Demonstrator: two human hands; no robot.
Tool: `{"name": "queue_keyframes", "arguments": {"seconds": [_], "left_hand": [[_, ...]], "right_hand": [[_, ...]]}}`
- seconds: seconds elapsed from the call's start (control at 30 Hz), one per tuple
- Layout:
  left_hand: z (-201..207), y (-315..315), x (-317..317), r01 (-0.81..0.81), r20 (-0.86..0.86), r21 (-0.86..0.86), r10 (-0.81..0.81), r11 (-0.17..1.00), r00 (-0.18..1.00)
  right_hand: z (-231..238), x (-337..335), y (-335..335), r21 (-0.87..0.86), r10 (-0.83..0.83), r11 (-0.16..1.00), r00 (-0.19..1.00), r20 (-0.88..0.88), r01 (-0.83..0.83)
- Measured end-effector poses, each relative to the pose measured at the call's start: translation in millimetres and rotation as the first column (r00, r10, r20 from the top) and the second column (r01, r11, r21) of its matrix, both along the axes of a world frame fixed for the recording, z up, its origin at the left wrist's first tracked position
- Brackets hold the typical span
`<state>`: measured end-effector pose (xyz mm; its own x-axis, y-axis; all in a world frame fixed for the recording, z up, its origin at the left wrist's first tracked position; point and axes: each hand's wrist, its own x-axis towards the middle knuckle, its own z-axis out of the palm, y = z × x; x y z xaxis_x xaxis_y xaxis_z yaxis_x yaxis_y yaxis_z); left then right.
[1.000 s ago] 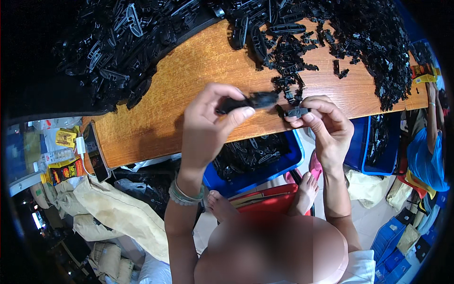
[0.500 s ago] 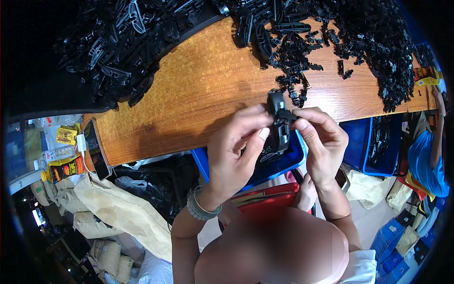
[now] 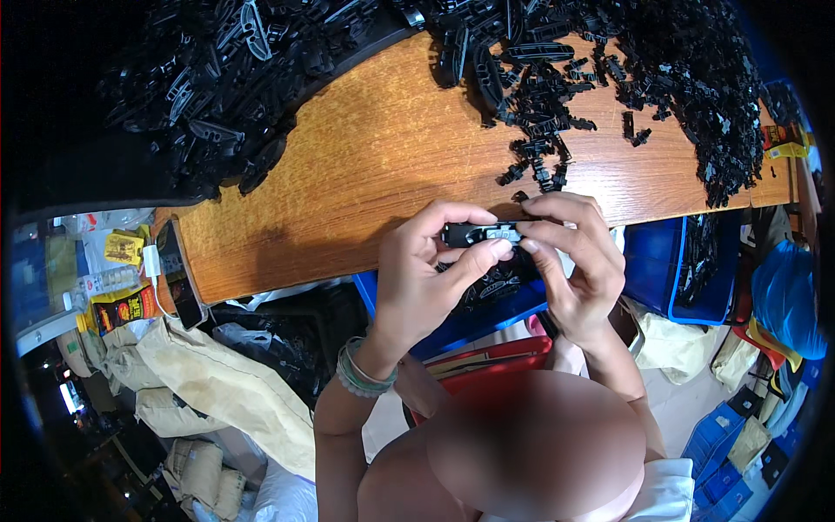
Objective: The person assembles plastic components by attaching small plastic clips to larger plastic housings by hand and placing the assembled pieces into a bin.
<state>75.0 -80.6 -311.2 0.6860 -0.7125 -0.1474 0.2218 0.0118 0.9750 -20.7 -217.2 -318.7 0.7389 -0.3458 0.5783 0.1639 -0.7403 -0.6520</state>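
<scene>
A long black plastic part [image 3: 459, 234], with a pale grey inner side showing, is held crosswise above the table's near edge. My left hand [image 3: 419, 265] pinches it between thumb and fingers from the left. At its other end, my right hand [image 3: 581, 265] closes thumb and fingertips on the part. Whether a smaller clip is seated in it is hidden by the fingers. Just past my right fingertips, small black plastic clips [image 3: 546, 174] lie scattered on the wooden table [image 3: 365, 139].
Black long parts [image 3: 217, 130] are heaped at the far left, small clips [image 3: 696, 96] at the far right. Below the hands sits a blue bin [image 3: 487, 322] of black parts; another blue bin [image 3: 657, 261] stands right. A phone [image 3: 181, 291] leans at the table's left end.
The black part has turned from upright to crosswise, its inner side now showing. My right hand has shifted slightly, with its fingers now over the part's right end.
</scene>
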Motion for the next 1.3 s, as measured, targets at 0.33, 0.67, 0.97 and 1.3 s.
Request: {"name": "queue_keyframes", "arguments": {"seconds": [0.33,0.67,0.97,1.3], "left_hand": [[12,7,0,0.18,0.191,0.057,-0.188,0.982,0.963],[-13,-50,67,-0.155,0.507,0.087,0.09,0.984,0.857],[-9,-87,85,-0.319,0.73,0.405,-0.093,0.857,0.677],[2,-7,27,-0.083,0.227,-0.066,0.096,0.994,0.969]], "right_hand": [[0,-18,10,0.454,0.083,0.89,0.993,-0.08,-0.038],[-3,-32,16,0.447,0.261,0.891,0.895,-0.361,-0.08],[-10,14,-2,-0.207,-0.21,0.966,0.934,-0.287,0.153],[-12,-4,-9,0.871,0.167,0.444,0.974,0.152,-0.212]]}}
